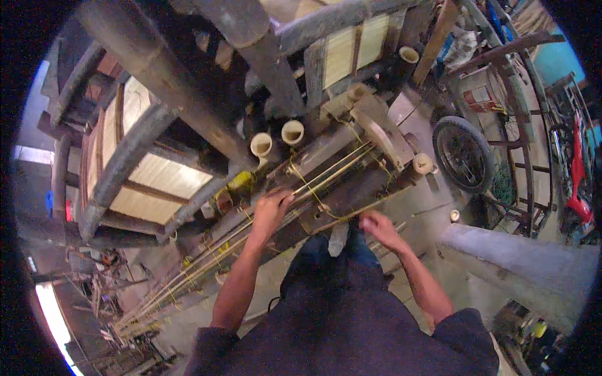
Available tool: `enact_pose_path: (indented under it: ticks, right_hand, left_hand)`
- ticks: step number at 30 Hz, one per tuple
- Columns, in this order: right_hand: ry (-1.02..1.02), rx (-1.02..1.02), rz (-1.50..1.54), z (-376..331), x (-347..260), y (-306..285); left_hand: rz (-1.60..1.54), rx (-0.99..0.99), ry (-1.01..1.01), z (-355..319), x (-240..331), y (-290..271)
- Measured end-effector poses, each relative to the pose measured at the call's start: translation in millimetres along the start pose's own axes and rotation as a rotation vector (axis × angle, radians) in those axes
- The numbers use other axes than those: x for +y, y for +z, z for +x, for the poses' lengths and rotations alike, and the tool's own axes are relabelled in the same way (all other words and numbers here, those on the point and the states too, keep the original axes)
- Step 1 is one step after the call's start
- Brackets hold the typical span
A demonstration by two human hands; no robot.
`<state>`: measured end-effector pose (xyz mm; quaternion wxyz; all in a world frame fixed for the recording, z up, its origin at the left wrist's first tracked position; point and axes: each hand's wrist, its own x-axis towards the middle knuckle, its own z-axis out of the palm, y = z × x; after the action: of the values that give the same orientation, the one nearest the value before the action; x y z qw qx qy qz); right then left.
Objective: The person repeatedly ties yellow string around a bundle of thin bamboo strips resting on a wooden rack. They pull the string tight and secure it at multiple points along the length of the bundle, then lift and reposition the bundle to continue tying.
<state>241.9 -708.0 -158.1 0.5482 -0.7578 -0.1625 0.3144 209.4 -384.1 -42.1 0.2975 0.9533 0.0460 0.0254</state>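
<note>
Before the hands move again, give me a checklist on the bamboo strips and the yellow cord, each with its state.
1. Left hand on the bamboo strips: ok, its grip rests on the bundle.
2. Right hand at the yellow cord: ok, fingers sit at the cord's near end.
3. Cord drawn tight: cannot tell, it curves across the strips.
4. Strips lying together: ok, they run as one long bundle toward the lower left.
5. Cut bamboo tubes apart from both hands: ok, they stand behind the work.
6. Wheel clear of the right arm: ok.
</note>
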Motion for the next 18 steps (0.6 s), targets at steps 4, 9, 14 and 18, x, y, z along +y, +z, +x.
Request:
enact_pose_path:
  ticks: [4,9,14,18]
  right_hand:
    - [0.162,-0.133,0.395,-28.0,-36.6,44.7]
    - [-0.197,-0.631,0.032,14.8,-70.1,38.0]
    - [-0.842,-0.225,-0.571,66.6,-295.3,-31.6]
    - [-1.101,-0.659,-0.692,152.9,-336.2,69.0]
  left_hand:
    - [0.02,0.031,0.016,-1.4,-2.4,26.2]
    - [0.037,-0.081,-0.064,-2.2,11.6,26.0]
    - [0.175,0.22,-0.037,-4.8,29.6,56.9]
    - [0.111,0.259,-0.229,-0.3,20.5,78.8]
